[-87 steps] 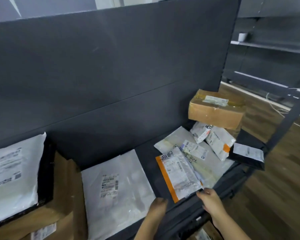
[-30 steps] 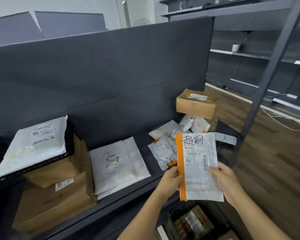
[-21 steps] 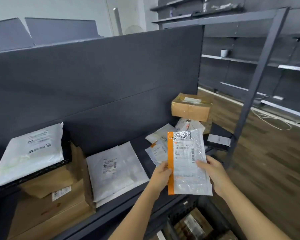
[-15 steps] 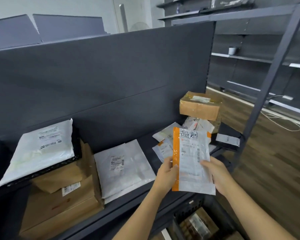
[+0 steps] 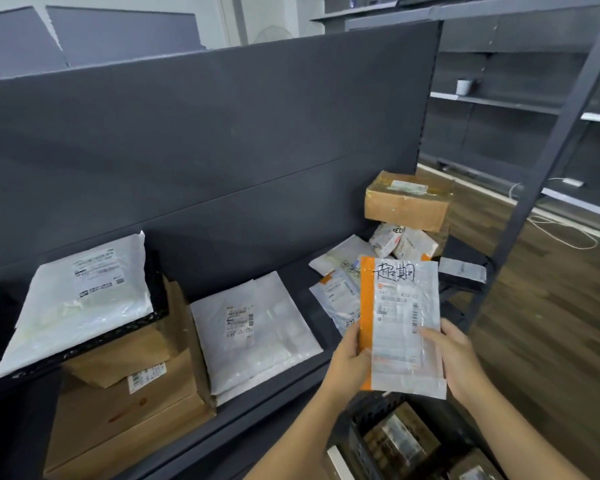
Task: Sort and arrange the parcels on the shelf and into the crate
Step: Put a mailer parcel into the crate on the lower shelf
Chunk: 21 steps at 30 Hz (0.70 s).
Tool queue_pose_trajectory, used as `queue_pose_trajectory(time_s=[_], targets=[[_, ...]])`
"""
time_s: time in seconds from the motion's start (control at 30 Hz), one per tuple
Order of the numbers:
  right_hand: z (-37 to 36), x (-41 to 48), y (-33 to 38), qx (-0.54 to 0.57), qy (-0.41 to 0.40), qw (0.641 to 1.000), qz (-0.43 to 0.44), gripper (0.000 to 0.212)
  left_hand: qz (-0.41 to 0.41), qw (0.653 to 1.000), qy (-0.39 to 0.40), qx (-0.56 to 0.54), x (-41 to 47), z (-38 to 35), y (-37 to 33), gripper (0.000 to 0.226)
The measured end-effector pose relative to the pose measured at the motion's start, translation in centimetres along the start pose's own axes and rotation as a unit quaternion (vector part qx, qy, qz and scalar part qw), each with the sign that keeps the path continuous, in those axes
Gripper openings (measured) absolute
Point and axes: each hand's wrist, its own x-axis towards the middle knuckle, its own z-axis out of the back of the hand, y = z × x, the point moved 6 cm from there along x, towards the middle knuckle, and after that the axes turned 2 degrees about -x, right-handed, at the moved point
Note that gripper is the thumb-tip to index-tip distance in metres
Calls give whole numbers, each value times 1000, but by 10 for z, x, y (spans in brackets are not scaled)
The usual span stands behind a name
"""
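**Head view: both hands hold one parcel upright at the shelf's front edge**

Left hand (image 5: 349,362) and right hand (image 5: 454,358) grip the orange-edged parcel (image 5: 400,320) between them, upright, label side to the camera; the left thumb lies on the orange strip low on the left side, the other fingers hidden behind; the right thumb presses the front near the right edge, its fingers also curled out of sight behind; black handwriting runs across the parcel's top, well above both thumbs.

Beyond the fingertips lies the shelf (image 5: 293,270), a dark deck backed by a grey panel (image 5: 205,150); just past the left thumb a loose pile of small parcels (image 5: 338,294) overlaps on the deck, partly hidden behind the held parcel; further beyond the fingers a brown carton (image 5: 406,206) sits over the pile's far end; a black parcel (image 5: 461,271) with a pale label lies beyond the right hand, at the shelf's end.

To the left of the left hand a flat white mailer (image 5: 253,327) rests on the deck; further left stand stacked cardboard boxes (image 5: 125,410), and on them a black basket (image 5: 118,337) carrying a large white bag (image 5: 80,299).

Below the wrists, under the shelf, the lower crate (image 5: 357,441) holds packages too blurred to tell apart; to the right of the right hand a dark post (image 5: 548,161) stands against the wooden floor (image 5: 551,323).
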Motion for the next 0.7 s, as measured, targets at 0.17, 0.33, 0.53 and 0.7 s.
queue_pose_trajectory(time_s=[0.17,0.33,0.53,0.7], targets=[[-20,-2,9,-11,27,999,28,17,29,999,-25,-23,5,20,1,35],[-32,-1,12,-26,41,998,44,18,26,999,-32,-15,10,33,-1,36],[-35,3,9,-45,48,997,40,18,20,999,-34,7,13,44,-5,36],[-33,2,2,-54,47,997,35,18,31,999,-21,24,14,45,1,36]])
